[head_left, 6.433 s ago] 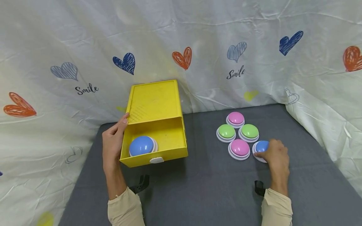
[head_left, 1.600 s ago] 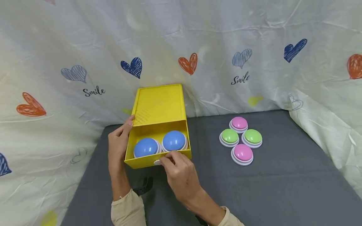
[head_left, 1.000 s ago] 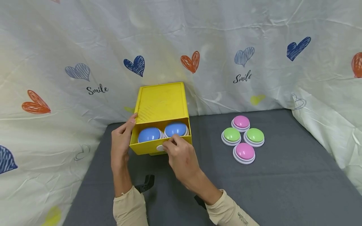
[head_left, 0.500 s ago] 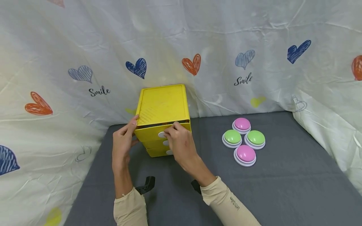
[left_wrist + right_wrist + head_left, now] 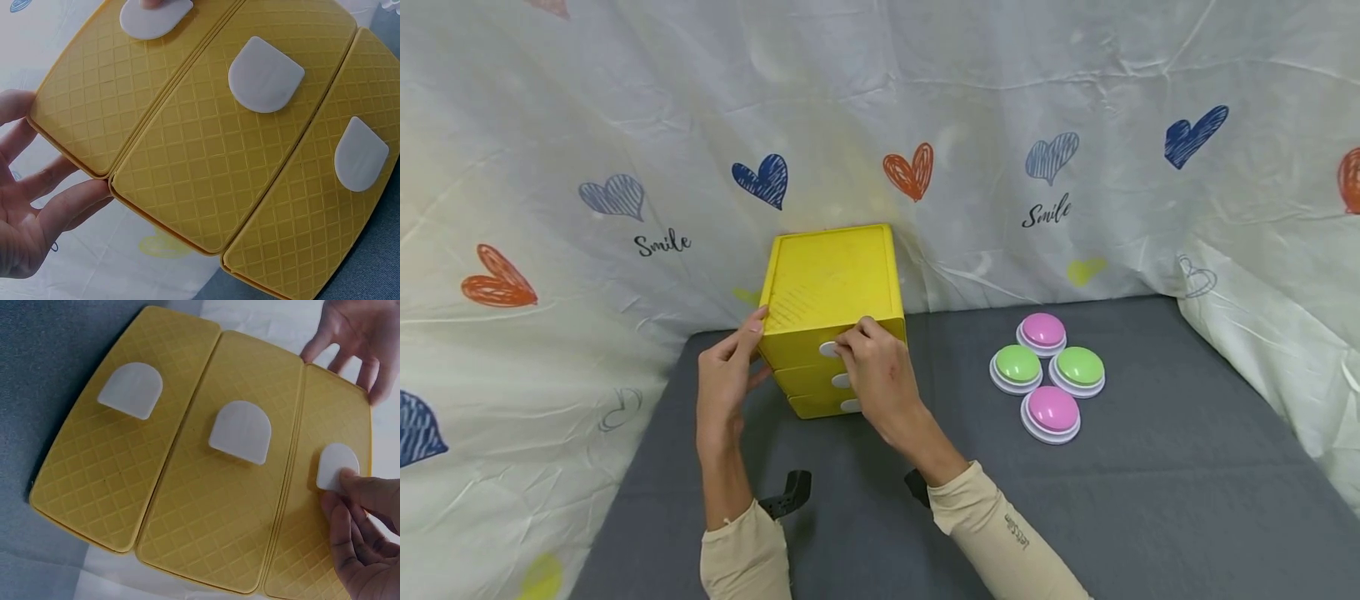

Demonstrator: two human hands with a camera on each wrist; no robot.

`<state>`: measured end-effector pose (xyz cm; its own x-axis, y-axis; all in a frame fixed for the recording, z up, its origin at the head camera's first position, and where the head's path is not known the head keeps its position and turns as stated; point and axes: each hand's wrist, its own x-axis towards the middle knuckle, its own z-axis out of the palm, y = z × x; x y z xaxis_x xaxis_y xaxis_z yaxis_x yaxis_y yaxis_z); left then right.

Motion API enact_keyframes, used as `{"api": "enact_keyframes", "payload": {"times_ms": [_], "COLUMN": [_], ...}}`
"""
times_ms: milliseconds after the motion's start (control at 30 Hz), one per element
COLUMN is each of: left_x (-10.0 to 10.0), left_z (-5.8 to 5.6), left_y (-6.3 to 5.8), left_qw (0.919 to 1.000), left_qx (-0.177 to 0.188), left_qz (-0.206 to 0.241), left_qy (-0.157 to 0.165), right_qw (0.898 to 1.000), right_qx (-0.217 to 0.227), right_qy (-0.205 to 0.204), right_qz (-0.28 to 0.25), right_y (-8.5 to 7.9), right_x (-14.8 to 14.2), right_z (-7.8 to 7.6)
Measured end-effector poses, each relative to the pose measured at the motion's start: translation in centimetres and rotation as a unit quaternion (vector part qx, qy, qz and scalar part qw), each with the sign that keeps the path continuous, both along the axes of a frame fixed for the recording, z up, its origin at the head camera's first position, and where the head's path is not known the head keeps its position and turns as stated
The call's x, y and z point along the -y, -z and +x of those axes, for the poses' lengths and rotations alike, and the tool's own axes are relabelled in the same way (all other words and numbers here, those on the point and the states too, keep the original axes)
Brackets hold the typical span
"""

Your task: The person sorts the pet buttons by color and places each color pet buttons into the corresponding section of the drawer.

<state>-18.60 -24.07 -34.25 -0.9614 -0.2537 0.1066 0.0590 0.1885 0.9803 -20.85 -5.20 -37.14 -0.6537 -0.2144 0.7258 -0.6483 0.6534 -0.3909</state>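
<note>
A yellow three-drawer mini chest stands on the cloth with all its drawers closed and two blue-domed buttons hidden inside. Each waffle-patterned drawer front has a white pull tab. My right hand pinches the top drawer's white tab between thumb and fingers. At the chest's left side, the spread fingers of my left hand rest against the side edge near the top drawer, as the left wrist view shows too. The middle tab and bottom tab are untouched.
To the right, two pink buttons and two green buttons with white bases form a diamond on the dark grey cloth. A white curtain printed with hearts hangs close behind the chest.
My right hand set the second blue button in the drawer beside the first, then took the tab and pushed the drawer fully in. My left hand stayed at the chest's side.
</note>
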Motion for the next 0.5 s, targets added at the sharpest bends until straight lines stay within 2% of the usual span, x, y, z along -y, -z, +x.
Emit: {"api": "enact_keyframes", "payload": {"times_ms": [167,300,500], "left_x": [0.0,-0.1,0.0], "left_z": [-0.2,-0.1,0.0], "left_y": [0.2,0.4,0.2], "left_qw": [0.9999,0.9998,0.9999], "left_qx": [-0.007,-0.009,-0.005], "left_qz": [0.007,0.012,0.012], "left_qy": [0.009,0.011,0.001], "right_qw": [1.0,0.998,0.995], "right_qx": [0.005,0.033,0.092], "right_qy": [0.021,0.046,0.026], "right_qz": [-0.008,0.001,0.027], "right_y": [0.4,1.6,3.6], "right_x": [-0.2,-0.6,-0.6], "right_z": [0.3,1.1,1.2]}}
